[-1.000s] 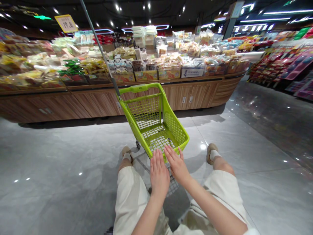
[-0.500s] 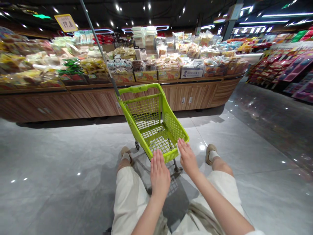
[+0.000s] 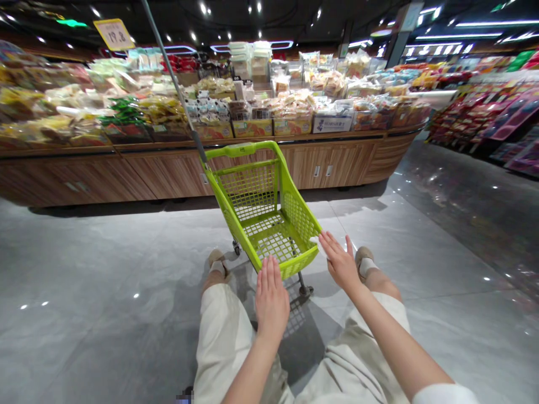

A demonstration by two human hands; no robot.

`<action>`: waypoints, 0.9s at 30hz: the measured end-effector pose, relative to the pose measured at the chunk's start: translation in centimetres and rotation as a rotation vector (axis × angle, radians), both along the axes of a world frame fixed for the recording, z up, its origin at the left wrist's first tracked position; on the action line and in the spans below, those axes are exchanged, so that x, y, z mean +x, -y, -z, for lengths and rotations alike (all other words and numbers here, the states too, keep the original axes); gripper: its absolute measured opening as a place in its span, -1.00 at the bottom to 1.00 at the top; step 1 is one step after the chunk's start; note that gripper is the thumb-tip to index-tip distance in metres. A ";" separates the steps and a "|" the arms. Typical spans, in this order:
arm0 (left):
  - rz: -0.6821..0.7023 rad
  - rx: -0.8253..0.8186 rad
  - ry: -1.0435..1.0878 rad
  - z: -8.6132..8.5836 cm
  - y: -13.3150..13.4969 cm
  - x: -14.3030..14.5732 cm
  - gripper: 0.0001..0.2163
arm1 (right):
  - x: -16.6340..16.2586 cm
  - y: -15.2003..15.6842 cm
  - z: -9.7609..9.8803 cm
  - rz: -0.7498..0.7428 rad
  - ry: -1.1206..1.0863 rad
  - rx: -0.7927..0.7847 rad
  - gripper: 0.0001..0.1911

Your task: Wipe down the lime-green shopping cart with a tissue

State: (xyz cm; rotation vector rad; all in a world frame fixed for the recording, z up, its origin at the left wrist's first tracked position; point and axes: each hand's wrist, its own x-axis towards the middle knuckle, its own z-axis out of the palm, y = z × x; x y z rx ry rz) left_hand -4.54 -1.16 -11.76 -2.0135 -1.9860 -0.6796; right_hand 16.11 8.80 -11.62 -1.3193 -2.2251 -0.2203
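Observation:
A lime-green plastic shopping cart [image 3: 290,224] stands between my legs, its basket bare inside. My left hand [image 3: 272,300] lies with straight fingers over the near left corner of the rim; the thumb is hidden. At the near right corner, my right hand [image 3: 340,264] has its fingers stretched along the outer rim and its thumb raised apart. A small white tissue [image 3: 316,241] shows beneath those fingertips, pressed between them and the rim.
A wood-panelled display counter [image 3: 252,174] runs behind the cart, heaped with packaged snacks. A grey pole [image 3: 172,73] rises from the cart's left side, near a price sign [image 3: 113,35]. More shelves [image 3: 467,112] stand at right. The floor [image 3: 105,264] is shiny grey tile.
My right hand has shifted right and slightly up along the rim corner, its thumb now spread, and the white tissue has come into clearer view. My left hand has barely moved.

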 end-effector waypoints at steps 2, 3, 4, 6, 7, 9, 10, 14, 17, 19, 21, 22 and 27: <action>-0.004 0.009 0.018 -0.1 -0.1 0.6 -0.26 | -1.5 0.6 0.2 0.089 -0.052 0.004 -0.10; -0.008 0.012 0.026 -0.1 -0.2 0.8 -0.25 | -2.8 1.4 0.3 0.100 -0.072 0.006 -0.10; -0.012 0.014 0.030 -0.1 -0.2 0.9 -0.25 | -4.4 2.3 0.5 0.078 -0.083 0.006 -0.11; -0.013 0.021 0.019 0.0 -0.1 0.8 -0.25 | -7.7 4.2 0.6 -0.050 -0.075 0.000 -0.15; -0.010 0.025 0.006 0.1 -0.1 0.6 -0.25 | -9.0 5.1 0.6 -0.126 -0.062 -0.008 -0.17; -0.006 0.026 -0.019 0.2 0.1 -0.1 -0.26 | -10.3 6.0 0.5 -0.251 -0.028 -0.017 -0.20; -0.008 0.019 -0.027 0.2 0.3 -0.5 -0.27 | -10.2 6.0 0.5 -0.295 -0.006 -0.019 -0.20; -0.009 -0.015 -0.040 0.1 0.6 -1.8 -0.30 | -5.8 3.5 0.5 -0.333 0.059 -0.002 -0.09; -0.008 -0.019 -0.031 -0.1 0.7 -1.8 -0.30 | -1.7 1.1 0.6 -0.141 0.013 0.006 -0.06; -0.002 -0.020 -0.023 -0.2 0.6 -1.5 -0.29 | -0.8 0.4 0.7 -0.008 -0.030 -0.002 -0.09; 0.003 -0.028 -0.022 -0.3 0.5 -1.0 -0.29 | -1.9 0.9 0.8 0.069 -0.071 -0.006 -0.13; 0.002 -0.033 -0.024 -0.3 0.4 -0.7 -0.28 | -3.1 1.6 0.9 0.075 -0.085 -0.005 -0.14; -0.007 -0.030 -0.043 -0.3 0.4 -0.3 -0.22 | -9.8 5.6 0.6 -0.182 -0.040 -0.010 -0.18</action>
